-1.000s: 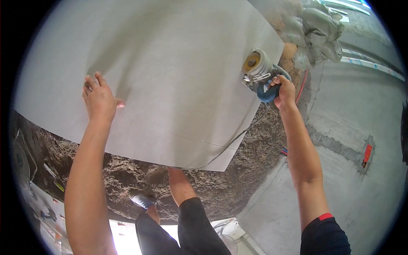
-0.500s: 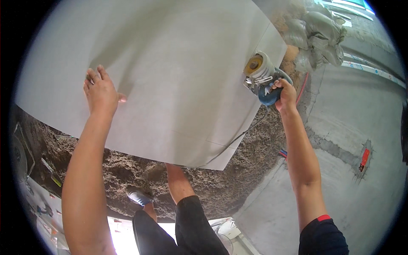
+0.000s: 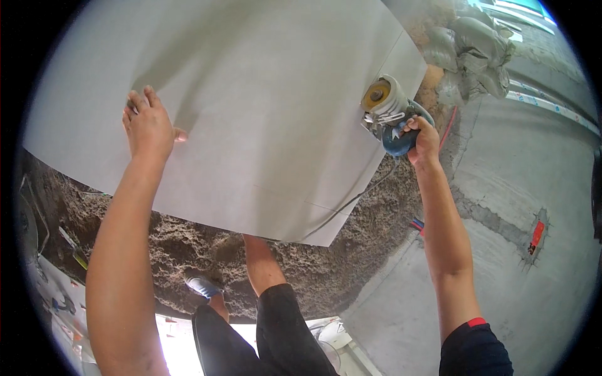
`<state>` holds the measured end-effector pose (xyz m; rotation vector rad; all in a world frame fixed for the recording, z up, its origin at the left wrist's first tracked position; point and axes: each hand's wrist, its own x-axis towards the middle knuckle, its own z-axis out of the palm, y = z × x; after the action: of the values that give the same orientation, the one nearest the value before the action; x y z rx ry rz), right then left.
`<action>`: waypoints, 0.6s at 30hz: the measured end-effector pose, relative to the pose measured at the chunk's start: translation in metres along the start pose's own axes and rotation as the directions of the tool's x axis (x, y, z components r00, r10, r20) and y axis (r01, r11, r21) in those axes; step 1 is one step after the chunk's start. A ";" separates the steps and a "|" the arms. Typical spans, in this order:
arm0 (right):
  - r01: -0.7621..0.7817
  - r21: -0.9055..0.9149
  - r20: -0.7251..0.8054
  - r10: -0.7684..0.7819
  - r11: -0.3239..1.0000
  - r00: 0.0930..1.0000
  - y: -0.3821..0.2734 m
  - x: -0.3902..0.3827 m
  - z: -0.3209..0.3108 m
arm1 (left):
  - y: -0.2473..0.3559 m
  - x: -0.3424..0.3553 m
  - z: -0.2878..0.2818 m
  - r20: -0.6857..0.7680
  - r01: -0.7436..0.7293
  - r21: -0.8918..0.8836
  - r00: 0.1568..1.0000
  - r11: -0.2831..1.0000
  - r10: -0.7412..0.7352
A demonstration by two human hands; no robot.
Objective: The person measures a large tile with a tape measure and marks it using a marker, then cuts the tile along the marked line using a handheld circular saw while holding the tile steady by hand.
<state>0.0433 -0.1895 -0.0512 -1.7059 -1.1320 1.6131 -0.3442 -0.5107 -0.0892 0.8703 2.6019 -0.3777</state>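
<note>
A large pale grey tile slab [image 3: 276,113] spreads out in front of me. My left hand [image 3: 150,128] is open on its left part, palm down with the fingers apart. At the slab's right edge, my right hand [image 3: 425,139] is closed around the blue handle of a handheld tile saw [image 3: 390,100]. The saw has a white guard and a yellow round part at its centre. It lies tilted on its side near the edge. A thin line [image 3: 321,205] is marked on the slab near its lower right corner.
A dark power cord [image 3: 364,193] runs from the saw over the slab's corner. Rough sandy ground [image 3: 301,285] lies below the slab, near my legs. Grey concrete wall [image 3: 514,188] with a red box [image 3: 537,235] stands at right. Filled sacks [image 3: 473,53] are piled at the upper right.
My left hand has shifted slightly up in the picture, as has the slab's near edge. The saw stays in my right hand at almost the same spot.
</note>
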 end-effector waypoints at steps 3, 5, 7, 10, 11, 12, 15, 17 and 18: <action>-0.004 -0.018 -0.003 0.004 1.000 1.000 0.000 -0.004 0.004 | -0.002 0.000 0.001 -0.011 0.000 0.019 1.000 1.000 0.000; -0.007 -0.012 0.001 0.007 1.000 1.000 0.001 -0.008 0.006 | -0.004 0.000 0.002 -0.016 0.006 0.029 1.000 1.000 -0.006; -0.007 -0.009 0.002 0.007 1.000 1.000 0.001 -0.009 0.006 | -0.003 0.000 0.002 -0.022 -0.002 0.044 1.000 0.999 0.003; -0.013 0.003 0.016 0.013 1.000 1.000 0.001 -0.008 0.003 | -0.001 -0.001 -0.002 -0.006 0.000 0.027 1.000 1.000 0.000; -0.016 0.009 0.015 0.016 1.000 1.000 0.002 -0.009 0.004 | -0.001 -0.001 -0.002 -0.005 0.000 0.028 1.000 1.000 0.000; -0.018 0.016 0.013 0.018 1.000 1.000 0.002 -0.011 0.005 | -0.001 -0.001 -0.001 -0.001 -0.001 0.032 1.000 0.999 0.001; -0.010 -0.015 0.018 0.011 1.000 1.000 0.004 -0.013 0.007 | -0.005 0.000 0.000 -0.004 0.001 0.039 1.000 0.999 -0.001; -0.004 -0.007 0.008 0.004 1.000 1.000 0.004 -0.013 0.006 | -0.003 0.000 0.002 -0.009 -0.003 0.030 1.000 1.000 0.003; 0.002 0.003 -0.001 -0.002 1.000 1.000 0.005 -0.013 0.006 | -0.002 0.000 0.002 -0.003 0.004 0.031 1.000 1.000 -0.004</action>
<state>0.0395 -0.2042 -0.0487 -1.7021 -1.1301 1.6120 -0.3451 -0.5135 -0.0904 0.8770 2.6076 -0.4186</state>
